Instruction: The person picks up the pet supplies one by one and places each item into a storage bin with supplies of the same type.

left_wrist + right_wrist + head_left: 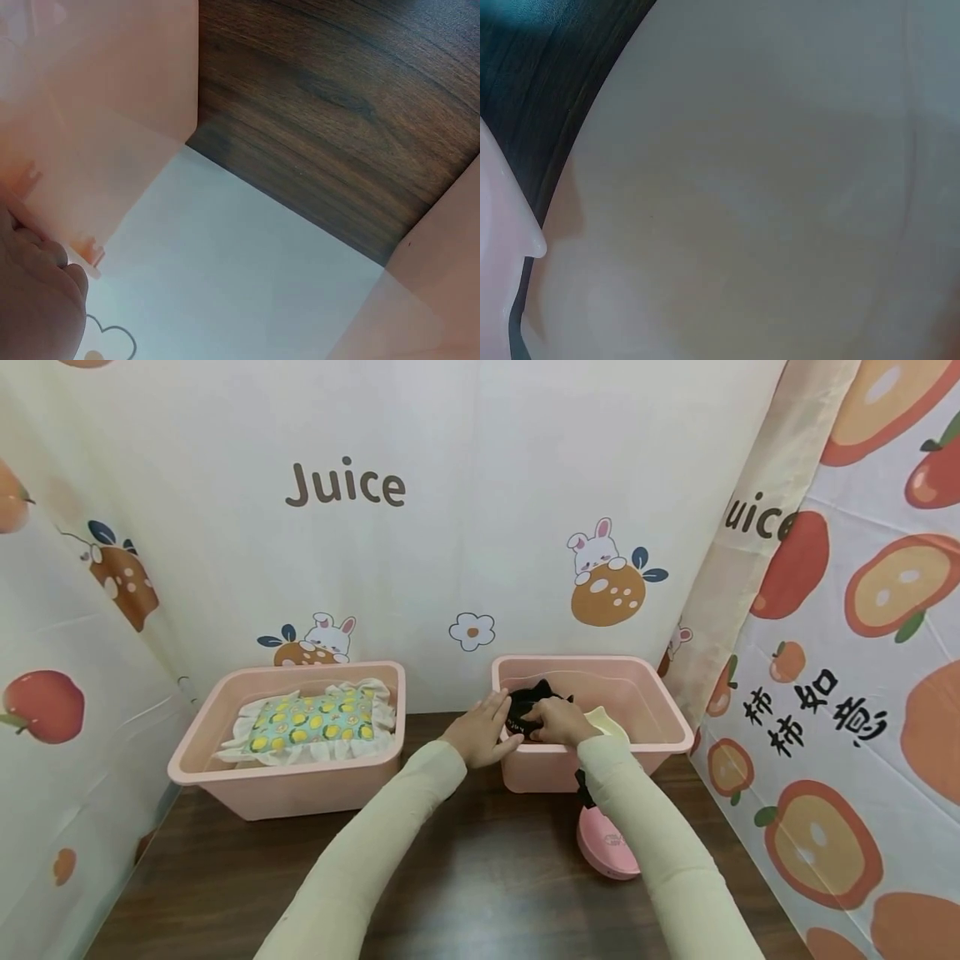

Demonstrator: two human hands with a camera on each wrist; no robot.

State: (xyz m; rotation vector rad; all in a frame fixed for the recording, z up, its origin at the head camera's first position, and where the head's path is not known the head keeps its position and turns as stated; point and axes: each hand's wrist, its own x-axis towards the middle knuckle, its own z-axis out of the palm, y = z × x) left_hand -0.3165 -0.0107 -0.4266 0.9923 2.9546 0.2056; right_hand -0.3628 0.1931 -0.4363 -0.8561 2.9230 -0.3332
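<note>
In the head view my right hand (558,720) reaches over the front of the right pink bin (660,710). Its finger and thumb pinch a black cloth item (543,692) with pale lettering, bunched at the bin's left end. The item's full shape is hidden by the hand. My left hand (480,731) rests at the bin's left rim, fingers straight and thumb spread; the left wrist view shows its fingertips (75,276) along that rim. A cream cloth (609,724) lies in the bin beside my right wrist.
Another pink bin (288,797) stands at the left, holding a lemon-print cushion (322,720) with white ruffles. A pink round case (609,847) lies on the dark wooden table (480,877), partly under my right forearm. Printed curtains (465,527) hang behind and at both sides.
</note>
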